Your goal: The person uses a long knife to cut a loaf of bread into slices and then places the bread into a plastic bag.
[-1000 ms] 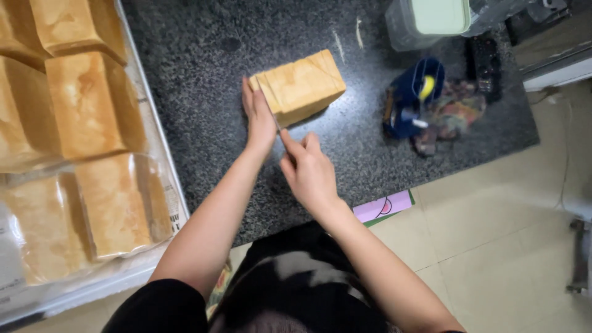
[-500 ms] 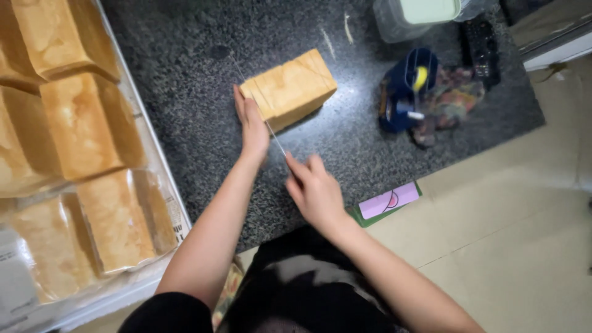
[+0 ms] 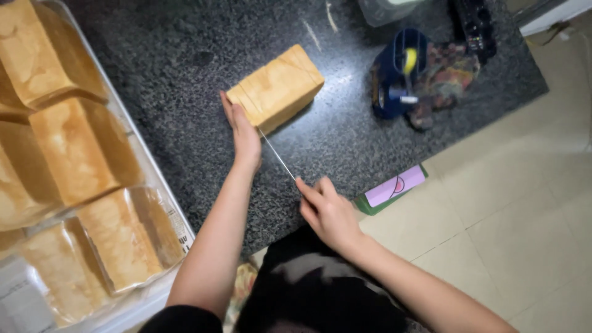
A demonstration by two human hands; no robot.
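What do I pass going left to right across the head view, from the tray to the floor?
Tray of loaves → left hand on the loaf being cut → knife blade → right hand → blue tape dispenser → patterned cloth → tiled floor.

The left hand (image 3: 242,132) presses flat against the near end of a loaf (image 3: 275,89) on the dark speckled counter (image 3: 166,68). The right hand (image 3: 328,213) grips a long knife (image 3: 277,156), its blade meeting that end. More loaves (image 3: 77,148) fill a tray (image 3: 161,185) at left.
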